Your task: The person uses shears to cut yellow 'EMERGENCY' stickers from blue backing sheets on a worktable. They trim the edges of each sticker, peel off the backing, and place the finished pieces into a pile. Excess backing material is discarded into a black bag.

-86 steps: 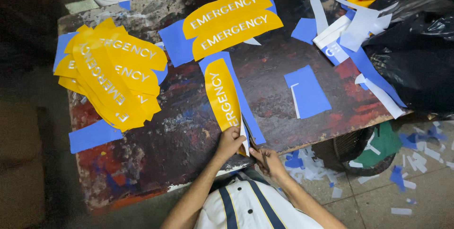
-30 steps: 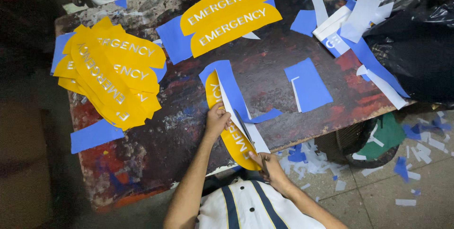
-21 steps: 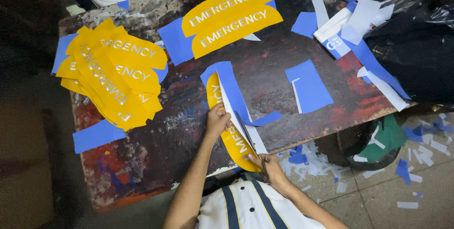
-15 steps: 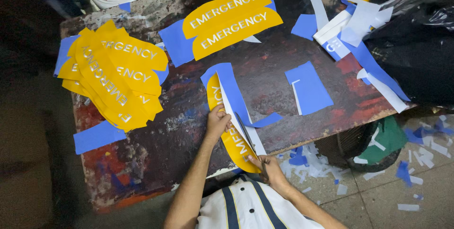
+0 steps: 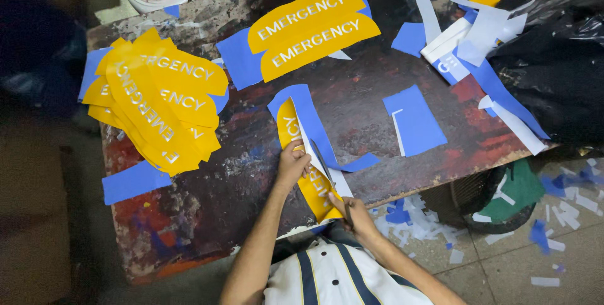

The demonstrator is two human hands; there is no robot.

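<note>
Yellow vinyl sign (image 5: 301, 163) lies under our hands at the table's (image 5: 207, 217) near edge, its blue backing strip (image 5: 314, 125) peeled partway and curling off to the right. Our left hand (image 5: 293, 165) presses flat on the sign; our right hand (image 5: 357, 213) pinches its lower end. Well left of our left hand sits a heap of finished yellow signs (image 5: 157, 107); beyond both hands, two more (image 5: 311, 31). We judge peeling unfinished.

Both hands, left (image 5: 293, 165) and right (image 5: 354, 210), curled, pressing down.
</note>
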